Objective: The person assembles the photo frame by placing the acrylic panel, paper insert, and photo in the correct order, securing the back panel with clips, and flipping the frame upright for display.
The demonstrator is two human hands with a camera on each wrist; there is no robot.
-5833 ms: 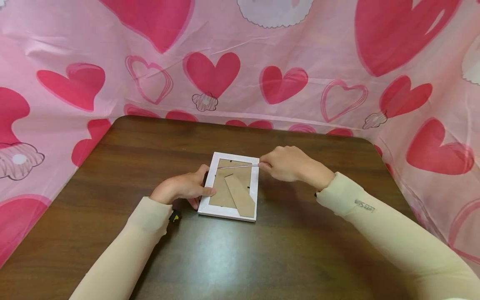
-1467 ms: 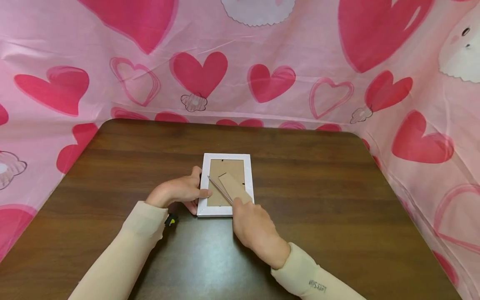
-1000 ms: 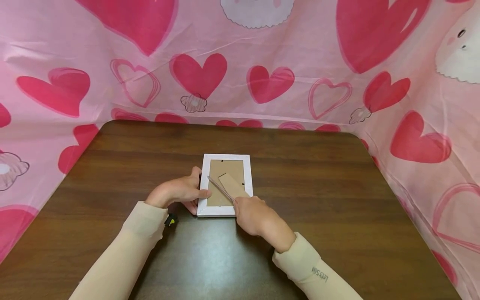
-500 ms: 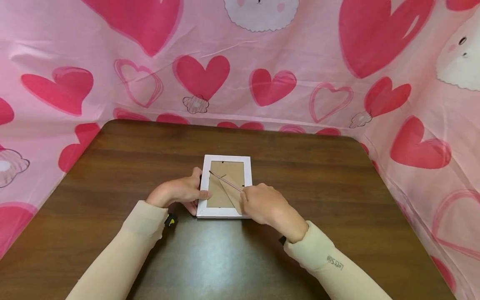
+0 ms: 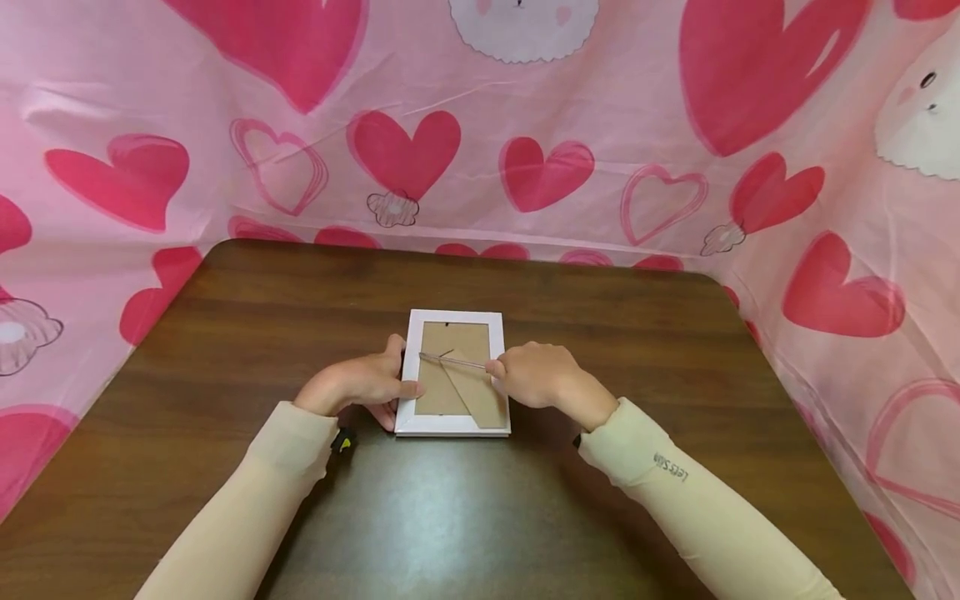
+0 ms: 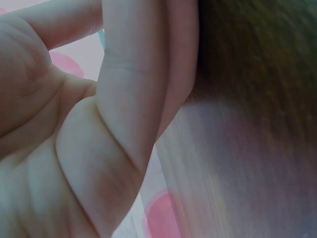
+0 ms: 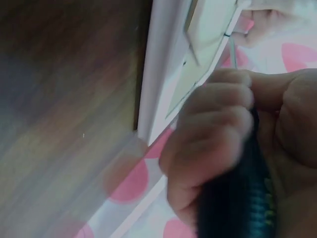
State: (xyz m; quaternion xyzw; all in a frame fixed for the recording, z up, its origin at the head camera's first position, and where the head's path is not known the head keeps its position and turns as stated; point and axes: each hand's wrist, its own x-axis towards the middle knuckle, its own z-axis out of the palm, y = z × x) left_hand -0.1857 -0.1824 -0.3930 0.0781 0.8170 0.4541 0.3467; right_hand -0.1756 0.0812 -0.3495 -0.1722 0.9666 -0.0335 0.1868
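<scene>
In the head view a white picture frame (image 5: 454,425) lies on the table with its brown backing board (image 5: 468,337) up. A slanted stand leg (image 5: 480,400) lies flat on the board. My left hand (image 5: 360,382) grips the left side, thumb on the white border and fingers at the outer edge. My right hand (image 5: 543,375), at the right border, holds a screwdriver, its thin metal shaft (image 5: 457,362) crossing the board. The tip is at the board's left inner edge. In the right wrist view curled fingers wrap the screwdriver's dark handle (image 7: 237,198).
The brown wooden table (image 5: 300,283) spreads around the frame on every side. A pink cloth with red hearts (image 5: 435,67) hangs behind and beside it. Small black dots, seemingly metal tabs (image 5: 447,324), sit along the frame's inner edge.
My right hand has moved up and right from the lower right corner, uncovering the stand leg. The screwdriver shaft has swung nearer to level, its tip still by the left inner edge. My left hand stays put.
</scene>
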